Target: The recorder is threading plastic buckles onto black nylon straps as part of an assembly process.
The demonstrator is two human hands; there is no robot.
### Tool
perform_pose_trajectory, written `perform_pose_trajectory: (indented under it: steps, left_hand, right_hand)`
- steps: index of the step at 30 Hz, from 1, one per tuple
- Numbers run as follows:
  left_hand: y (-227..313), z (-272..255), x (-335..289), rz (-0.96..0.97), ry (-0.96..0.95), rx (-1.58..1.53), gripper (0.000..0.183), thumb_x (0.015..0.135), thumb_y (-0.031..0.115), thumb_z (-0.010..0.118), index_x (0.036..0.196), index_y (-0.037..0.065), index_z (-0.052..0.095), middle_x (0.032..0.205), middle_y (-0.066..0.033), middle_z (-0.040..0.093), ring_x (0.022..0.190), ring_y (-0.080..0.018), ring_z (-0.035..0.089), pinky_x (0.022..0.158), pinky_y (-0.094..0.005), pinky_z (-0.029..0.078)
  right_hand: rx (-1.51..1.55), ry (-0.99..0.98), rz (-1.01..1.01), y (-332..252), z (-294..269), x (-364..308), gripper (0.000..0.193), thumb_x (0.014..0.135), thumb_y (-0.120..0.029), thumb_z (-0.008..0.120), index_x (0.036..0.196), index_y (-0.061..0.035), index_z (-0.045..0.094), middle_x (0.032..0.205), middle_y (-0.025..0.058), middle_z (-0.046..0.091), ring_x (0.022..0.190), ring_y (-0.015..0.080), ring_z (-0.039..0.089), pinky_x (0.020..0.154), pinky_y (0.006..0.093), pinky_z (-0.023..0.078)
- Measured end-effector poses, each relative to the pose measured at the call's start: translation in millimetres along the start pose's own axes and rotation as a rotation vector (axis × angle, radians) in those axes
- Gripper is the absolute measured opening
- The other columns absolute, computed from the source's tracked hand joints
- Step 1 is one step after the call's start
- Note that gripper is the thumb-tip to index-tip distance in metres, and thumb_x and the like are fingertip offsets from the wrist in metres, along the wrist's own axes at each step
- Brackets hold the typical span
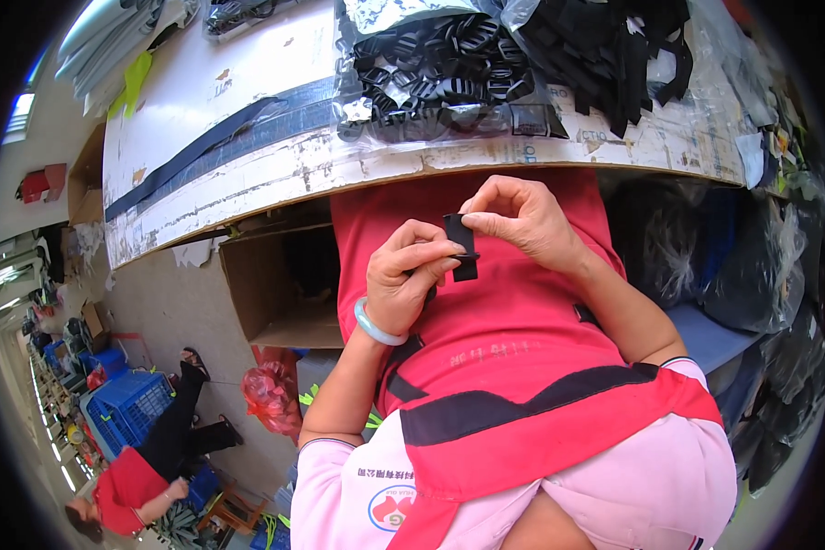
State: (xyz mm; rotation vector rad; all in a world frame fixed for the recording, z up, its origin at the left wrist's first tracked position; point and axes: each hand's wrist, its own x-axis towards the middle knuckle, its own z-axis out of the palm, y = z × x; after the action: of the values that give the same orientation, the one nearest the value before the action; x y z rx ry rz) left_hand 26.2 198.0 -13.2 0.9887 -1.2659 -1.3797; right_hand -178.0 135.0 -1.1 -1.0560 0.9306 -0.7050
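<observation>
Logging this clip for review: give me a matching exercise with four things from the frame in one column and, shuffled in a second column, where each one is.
Things:
1. black strap piece
2. pale green bangle
3. clear bag of black buckles
4. cardboard box

Places:
A. under the worktable, open side showing
B. on the tabletop, near its front edge
C. pinched between the left hand and right hand
D. around the left wrist

Pairs: 1-C, 2-D, 3-B, 4-A
</observation>
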Motion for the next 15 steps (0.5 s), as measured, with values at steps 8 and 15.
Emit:
perform_pose_trajectory:
  steps: [8,15]
  left_hand:
    - [24.9,-29.4,-15.6,-0.182,-0.054,0.067,0.016,0.082,-0.01,0.065,0.094,-0.002,0.072,0.09,-0.0061,0.062,0.065,-0.0079,0.056,0.055,-0.0203,0.042]
    - [57.3,-125.0,-76.0,-0.466,0.459,0.463,0.042,0.081,-0.002,0.071,0.122,0.004,0.063,0.078,0.0002,0.063,0.052,-0.0036,0.049,0.045,-0.0181,0.039]
  right_hand:
    - [0.023,-0.091,0.031,18.8,21.1,13.5,0.022,0.085,-0.002,0.069,0.099,-0.0037,0.053,0.088,-0.0014,0.055,0.082,0.0045,0.057,0.073,0.0202,0.049]
    - [-0.21,-0.298,0.053,25.9,27.4,14.0,0.025,0.09,-0.015,0.068,0.11,-0.0027,0.059,0.094,0.004,0.062,0.085,0.0101,0.059,0.078,0.0255,0.049]
